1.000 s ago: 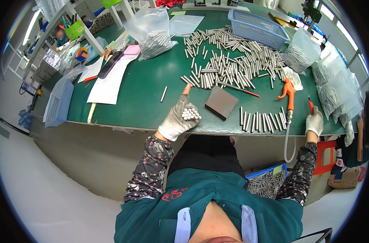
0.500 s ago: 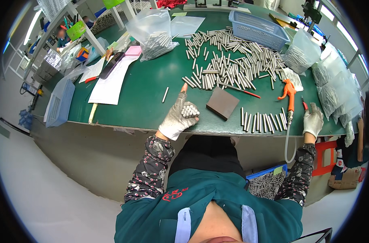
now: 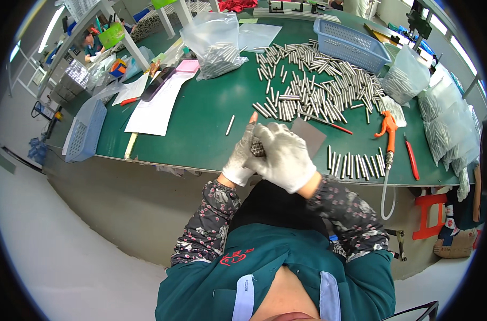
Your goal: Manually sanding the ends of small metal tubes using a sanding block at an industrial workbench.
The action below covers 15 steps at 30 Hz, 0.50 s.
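Note:
My left hand, in a white glove, is closed around an upright bundle of short metal pins. Over the right side of that bundle my gloved right hand curls its fingers, touching both the pins and the left hand; some fingertips are hidden. A dark square block lies partly behind the right hand. Beyond the hands spreads a large heap of metal pins, with a slim red-handled tool at its near edge. One single pin lies left of my left hand.
A row of pins lies near the front edge. To its right are an orange air gun with a hose and red-handled pliers. Bags of pins, a blue basket, papers and another basket stand around.
My right hand has left the pliers at the right and come across to the bundle in my left hand. The left hand still holds the pins. The view has shifted slightly.

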Each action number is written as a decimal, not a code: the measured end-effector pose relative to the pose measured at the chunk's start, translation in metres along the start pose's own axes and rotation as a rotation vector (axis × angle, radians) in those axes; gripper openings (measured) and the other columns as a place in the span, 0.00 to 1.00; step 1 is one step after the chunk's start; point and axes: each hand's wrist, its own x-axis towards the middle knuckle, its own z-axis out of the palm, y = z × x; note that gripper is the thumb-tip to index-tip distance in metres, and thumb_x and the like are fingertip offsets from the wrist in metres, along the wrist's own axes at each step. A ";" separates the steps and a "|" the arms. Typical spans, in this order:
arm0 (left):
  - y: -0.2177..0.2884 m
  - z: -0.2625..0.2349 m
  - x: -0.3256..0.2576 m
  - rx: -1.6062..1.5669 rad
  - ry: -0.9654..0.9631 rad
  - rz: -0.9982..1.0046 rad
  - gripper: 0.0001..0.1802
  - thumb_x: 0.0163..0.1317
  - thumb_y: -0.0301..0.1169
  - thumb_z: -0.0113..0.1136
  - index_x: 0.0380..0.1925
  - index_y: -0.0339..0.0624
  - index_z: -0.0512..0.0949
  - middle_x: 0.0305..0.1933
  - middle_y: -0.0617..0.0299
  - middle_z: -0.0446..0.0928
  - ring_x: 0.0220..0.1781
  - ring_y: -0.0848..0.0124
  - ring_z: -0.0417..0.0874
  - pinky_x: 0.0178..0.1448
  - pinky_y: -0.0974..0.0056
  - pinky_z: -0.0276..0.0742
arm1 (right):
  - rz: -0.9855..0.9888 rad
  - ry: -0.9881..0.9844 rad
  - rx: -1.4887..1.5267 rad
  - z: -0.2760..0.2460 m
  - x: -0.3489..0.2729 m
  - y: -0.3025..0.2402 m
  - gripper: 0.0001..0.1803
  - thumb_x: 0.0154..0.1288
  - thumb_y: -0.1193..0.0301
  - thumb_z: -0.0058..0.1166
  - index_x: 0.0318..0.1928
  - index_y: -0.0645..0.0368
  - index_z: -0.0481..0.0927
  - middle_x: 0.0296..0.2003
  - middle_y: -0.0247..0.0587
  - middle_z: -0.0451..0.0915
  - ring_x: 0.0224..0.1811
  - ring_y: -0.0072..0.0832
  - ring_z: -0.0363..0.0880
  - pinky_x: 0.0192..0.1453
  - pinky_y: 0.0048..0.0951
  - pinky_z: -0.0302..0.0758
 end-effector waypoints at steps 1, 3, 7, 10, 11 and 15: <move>-0.015 -0.012 0.004 -0.001 -0.055 0.064 0.53 0.54 0.29 0.65 0.70 0.46 0.37 0.58 0.58 0.67 0.59 0.68 0.71 0.63 0.64 0.67 | 0.002 -0.026 -0.027 0.011 0.006 0.002 0.30 0.50 0.52 0.58 0.47 0.60 0.70 0.34 0.46 0.73 0.38 0.43 0.74 0.38 0.42 0.73; -0.030 -0.036 0.001 0.527 -0.044 0.287 0.54 0.54 0.33 0.65 0.70 0.45 0.35 0.56 0.56 0.70 0.58 0.67 0.72 0.64 0.64 0.65 | -0.017 0.000 0.029 0.031 0.012 0.002 0.27 0.52 0.53 0.57 0.44 0.59 0.71 0.33 0.46 0.73 0.37 0.43 0.74 0.38 0.41 0.73; -0.016 -0.052 0.000 1.266 -0.152 0.855 0.39 0.44 0.36 0.70 0.57 0.41 0.65 0.46 0.56 0.76 0.52 0.63 0.76 0.69 0.62 0.59 | -0.072 -0.021 0.088 0.042 0.008 -0.001 0.24 0.52 0.54 0.58 0.42 0.58 0.71 0.31 0.45 0.73 0.36 0.43 0.74 0.35 0.42 0.72; -0.002 -0.046 -0.008 1.265 -0.132 0.700 0.25 0.45 0.28 0.66 0.45 0.42 0.72 0.38 0.64 0.75 0.46 0.66 0.75 0.69 0.60 0.59 | -0.110 -0.083 0.043 0.042 0.007 0.002 0.23 0.53 0.53 0.56 0.42 0.58 0.73 0.30 0.44 0.75 0.35 0.40 0.76 0.33 0.40 0.73; -0.004 -0.043 -0.011 1.320 -0.033 0.389 0.28 0.40 0.35 0.68 0.45 0.41 0.71 0.34 0.63 0.72 0.41 0.64 0.73 0.62 0.60 0.64 | -0.141 -0.118 0.001 0.042 0.008 0.001 0.23 0.55 0.51 0.55 0.41 0.57 0.74 0.30 0.43 0.76 0.34 0.38 0.77 0.31 0.38 0.75; -0.005 -0.055 -0.023 1.762 0.092 0.478 0.39 0.40 0.49 0.66 0.51 0.39 0.69 0.44 0.60 0.71 0.49 0.64 0.71 0.58 0.60 0.65 | -0.302 -0.100 -0.094 0.050 0.010 0.001 0.17 0.57 0.57 0.54 0.39 0.57 0.73 0.27 0.38 0.76 0.30 0.34 0.77 0.25 0.35 0.74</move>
